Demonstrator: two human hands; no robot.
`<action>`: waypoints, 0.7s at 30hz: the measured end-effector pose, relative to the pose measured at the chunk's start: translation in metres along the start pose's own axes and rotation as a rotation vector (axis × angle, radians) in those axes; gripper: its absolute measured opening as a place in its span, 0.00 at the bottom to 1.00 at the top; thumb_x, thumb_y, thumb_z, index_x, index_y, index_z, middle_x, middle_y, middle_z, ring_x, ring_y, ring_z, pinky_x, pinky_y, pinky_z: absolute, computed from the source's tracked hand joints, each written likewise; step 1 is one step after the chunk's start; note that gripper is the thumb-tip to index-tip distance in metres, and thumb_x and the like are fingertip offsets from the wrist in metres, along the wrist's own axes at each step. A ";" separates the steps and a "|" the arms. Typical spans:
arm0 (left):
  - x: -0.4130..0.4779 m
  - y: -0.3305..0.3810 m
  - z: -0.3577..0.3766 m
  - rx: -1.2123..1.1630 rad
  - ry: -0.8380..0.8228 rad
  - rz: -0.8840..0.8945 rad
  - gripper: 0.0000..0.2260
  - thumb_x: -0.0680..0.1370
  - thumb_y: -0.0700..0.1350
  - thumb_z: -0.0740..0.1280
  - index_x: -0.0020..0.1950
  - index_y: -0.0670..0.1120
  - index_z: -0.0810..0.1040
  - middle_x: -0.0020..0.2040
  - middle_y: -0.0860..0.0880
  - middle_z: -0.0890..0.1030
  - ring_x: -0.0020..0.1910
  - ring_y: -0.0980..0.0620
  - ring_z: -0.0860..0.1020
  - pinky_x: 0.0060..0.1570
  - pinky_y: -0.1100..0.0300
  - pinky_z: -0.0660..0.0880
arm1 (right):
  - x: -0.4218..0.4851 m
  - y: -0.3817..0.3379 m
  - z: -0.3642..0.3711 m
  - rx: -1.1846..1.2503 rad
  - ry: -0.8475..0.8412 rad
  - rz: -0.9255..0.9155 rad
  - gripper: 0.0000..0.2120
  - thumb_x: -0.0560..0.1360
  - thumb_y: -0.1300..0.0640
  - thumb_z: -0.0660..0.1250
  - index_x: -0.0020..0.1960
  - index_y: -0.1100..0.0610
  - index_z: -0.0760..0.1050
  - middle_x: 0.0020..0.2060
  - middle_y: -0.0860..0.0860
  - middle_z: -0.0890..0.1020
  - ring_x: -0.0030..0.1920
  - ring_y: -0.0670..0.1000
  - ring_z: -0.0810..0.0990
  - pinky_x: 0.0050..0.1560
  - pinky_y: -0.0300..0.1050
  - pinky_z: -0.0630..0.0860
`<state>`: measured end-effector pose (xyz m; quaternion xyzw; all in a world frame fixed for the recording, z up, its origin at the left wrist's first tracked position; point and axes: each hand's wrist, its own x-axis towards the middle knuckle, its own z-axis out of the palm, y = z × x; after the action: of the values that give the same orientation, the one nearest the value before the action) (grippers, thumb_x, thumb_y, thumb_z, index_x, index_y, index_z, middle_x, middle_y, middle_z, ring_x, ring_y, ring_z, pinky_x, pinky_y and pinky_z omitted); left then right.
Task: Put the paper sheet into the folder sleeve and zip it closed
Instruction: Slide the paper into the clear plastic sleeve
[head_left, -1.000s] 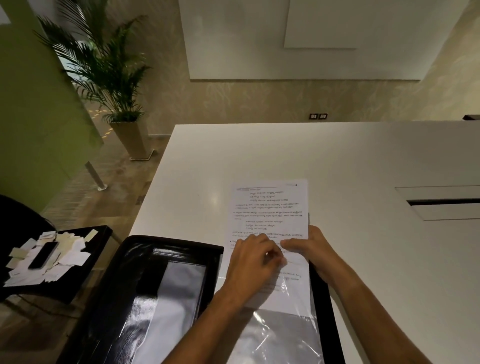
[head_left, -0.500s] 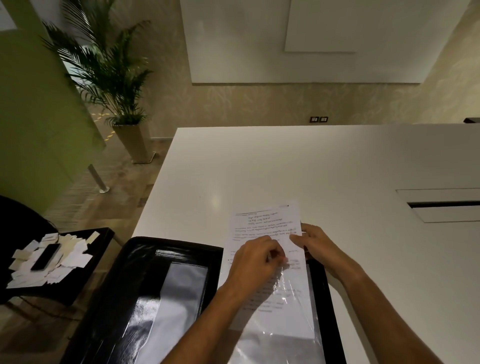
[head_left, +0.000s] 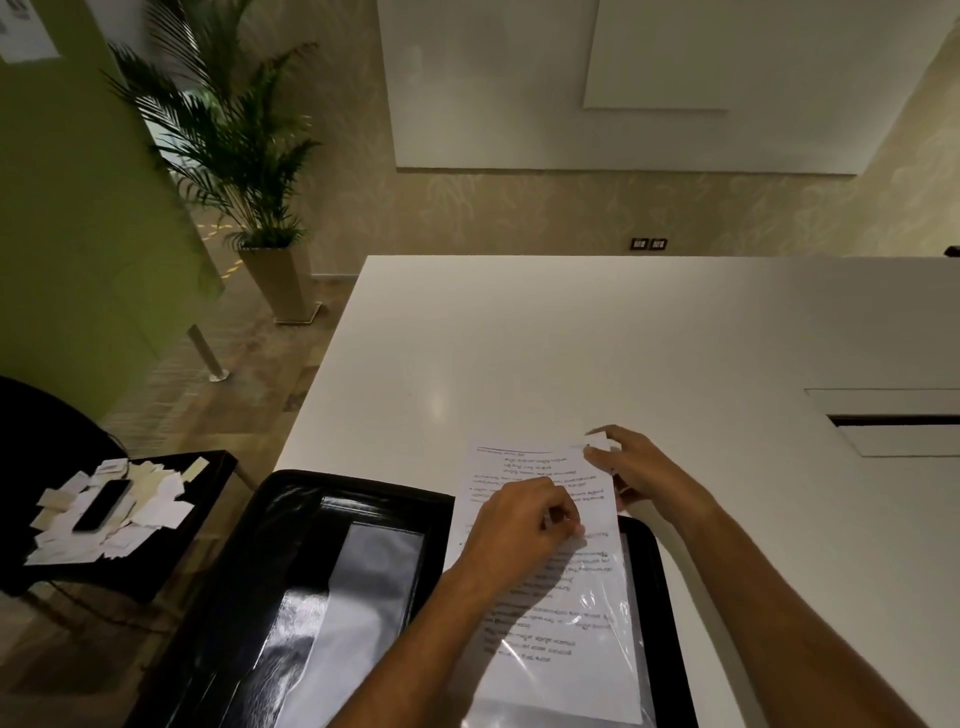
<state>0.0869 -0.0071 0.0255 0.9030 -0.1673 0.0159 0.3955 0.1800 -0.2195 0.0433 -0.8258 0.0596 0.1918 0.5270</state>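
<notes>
Head camera: a white printed paper sheet (head_left: 540, 587) lies partly inside the clear plastic sleeve (head_left: 613, 603) of an open black zip folder (head_left: 291, 571) at the near edge of a white table (head_left: 571, 353); the left hand (head_left: 519, 525), fingers curled, pinches the sleeve's mouth over the page; the right hand (head_left: 644, 473) grips the sheet's far right corner; the sheet's top projects onto the table.

Paper sheet (head_left: 545, 582) partly inside clear folder sleeve (head_left: 613, 670), left hand (head_left: 519, 530) pressing, right hand (head_left: 644, 473) pinching top corner
</notes>
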 end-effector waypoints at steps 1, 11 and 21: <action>0.000 0.000 0.000 -0.002 -0.005 -0.004 0.03 0.80 0.50 0.75 0.50 0.52 0.87 0.49 0.57 0.86 0.48 0.58 0.82 0.48 0.61 0.79 | 0.000 -0.002 0.001 -0.007 0.009 -0.023 0.12 0.85 0.58 0.71 0.68 0.59 0.82 0.53 0.65 0.89 0.41 0.56 0.86 0.39 0.51 0.82; 0.007 0.002 0.000 0.047 -0.031 -0.038 0.02 0.80 0.48 0.76 0.51 0.52 0.89 0.49 0.55 0.86 0.47 0.56 0.82 0.52 0.53 0.83 | -0.009 -0.011 -0.015 -0.342 -0.210 0.019 0.11 0.77 0.66 0.75 0.58 0.59 0.86 0.49 0.66 0.89 0.38 0.56 0.86 0.36 0.46 0.85; 0.008 0.001 0.007 0.084 -0.023 -0.037 0.03 0.80 0.49 0.76 0.52 0.53 0.89 0.49 0.54 0.88 0.48 0.54 0.84 0.49 0.58 0.80 | -0.016 -0.013 0.005 -0.515 -0.249 -0.246 0.11 0.77 0.63 0.71 0.52 0.53 0.90 0.50 0.56 0.91 0.53 0.59 0.87 0.58 0.57 0.83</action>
<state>0.0935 -0.0150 0.0227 0.9219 -0.1545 0.0051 0.3553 0.1680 -0.2108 0.0581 -0.9034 -0.1563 0.2349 0.3229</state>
